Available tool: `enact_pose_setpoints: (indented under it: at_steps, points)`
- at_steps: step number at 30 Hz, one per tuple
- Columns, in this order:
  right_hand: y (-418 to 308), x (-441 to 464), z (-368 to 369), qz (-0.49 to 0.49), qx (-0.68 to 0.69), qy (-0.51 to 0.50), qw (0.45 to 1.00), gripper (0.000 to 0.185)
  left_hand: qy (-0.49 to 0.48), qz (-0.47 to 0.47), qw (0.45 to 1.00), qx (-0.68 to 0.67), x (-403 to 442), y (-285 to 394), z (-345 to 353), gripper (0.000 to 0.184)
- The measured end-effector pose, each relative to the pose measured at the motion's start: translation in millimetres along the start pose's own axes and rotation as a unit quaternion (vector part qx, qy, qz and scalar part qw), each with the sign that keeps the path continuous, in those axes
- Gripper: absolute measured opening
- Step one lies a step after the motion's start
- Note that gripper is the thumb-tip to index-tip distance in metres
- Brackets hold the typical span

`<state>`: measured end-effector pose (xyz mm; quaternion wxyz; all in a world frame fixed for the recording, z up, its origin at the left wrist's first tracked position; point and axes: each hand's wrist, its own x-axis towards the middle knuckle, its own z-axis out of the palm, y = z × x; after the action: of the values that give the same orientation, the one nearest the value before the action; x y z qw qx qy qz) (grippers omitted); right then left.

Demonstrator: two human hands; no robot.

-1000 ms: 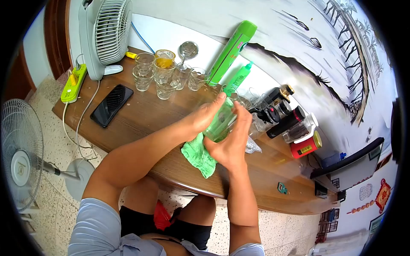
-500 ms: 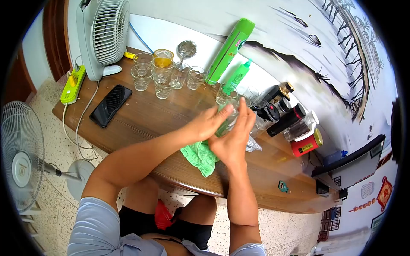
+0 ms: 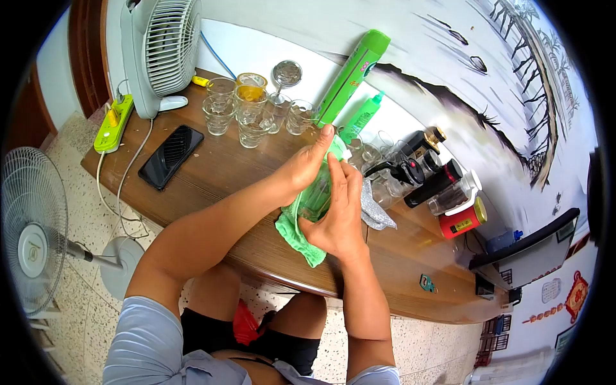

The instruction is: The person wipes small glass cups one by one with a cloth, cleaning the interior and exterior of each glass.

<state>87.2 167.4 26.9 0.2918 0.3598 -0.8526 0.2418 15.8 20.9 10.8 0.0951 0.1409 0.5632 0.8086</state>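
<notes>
Above the middle of the table, my left hand (image 3: 300, 170) is closed on a green cloth (image 3: 299, 239), its thumb pointing up along the cloth's top edge. Part of the cloth hangs below the hands toward the table. A clear drinking glass (image 3: 314, 196) shows between my hands, with the cloth around and behind it. My right hand (image 3: 340, 224) grips this glass from the right, fingers curved over it. Close beyond my right hand lies a crinkled silver bag (image 3: 375, 208). Several other clear glasses (image 3: 255, 130) stand at the back left.
A black phone (image 3: 170, 157) lies on the table's left, near a green power strip (image 3: 114, 125) and a box fan (image 3: 168, 54). Behind my hands are a tall green box (image 3: 354, 74) and a green bottle (image 3: 361, 117). A glass pot (image 3: 388, 186), dark flasks and a red can (image 3: 463, 219) stand right.
The cloth has come up from beneath my hands and now surrounds the glass. My left hand has shifted slightly left, and my right hand has moved lower around the glass.
</notes>
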Motion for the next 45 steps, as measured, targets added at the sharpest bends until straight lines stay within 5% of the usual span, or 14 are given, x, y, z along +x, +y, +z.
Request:
enact_pose_setpoints:
  at_steps: [9,13,17,24,28,31,37,41,45]
  points:
    - [17,6,-9,0.031,-0.043,0.098,0.994,0.118,-0.108,0.047,0.992,0.047,-15,-7,20,0.096]
    - [21,5,-12,0.086,0.067,0.122,0.987,0.124,-0.125,-0.086,0.969,-0.195,-14,6,22,0.075]
    - [18,3,-10,0.134,0.13,0.114,0.976,0.122,-0.161,-0.091,0.95,-0.251,-21,12,20,0.067]
    - [4,5,-5,0.057,0.017,0.082,0.995,0.106,-0.093,-0.018,0.992,-0.088,-12,7,11,0.078]
    - [1,2,2,-0.008,-0.013,0.024,1.0,0.108,0.024,0.01,0.999,-0.034,-2,5,5,0.086]
    - [2,1,6,-0.018,-0.021,0.017,0.999,0.108,-0.017,-0.015,0.996,-0.086,-6,7,2,0.087]
    - [13,4,0,0.042,-0.028,0.114,0.992,0.105,-0.068,0.031,0.997,0.033,-11,-7,16,0.087]
    - [15,5,-5,0.111,-0.05,0.135,0.983,0.105,-0.041,0.09,0.985,0.142,-5,-26,21,0.086]
    - [9,2,-1,0.062,-0.04,0.064,0.995,0.105,-0.001,0.123,0.989,0.079,-5,-19,17,0.094]
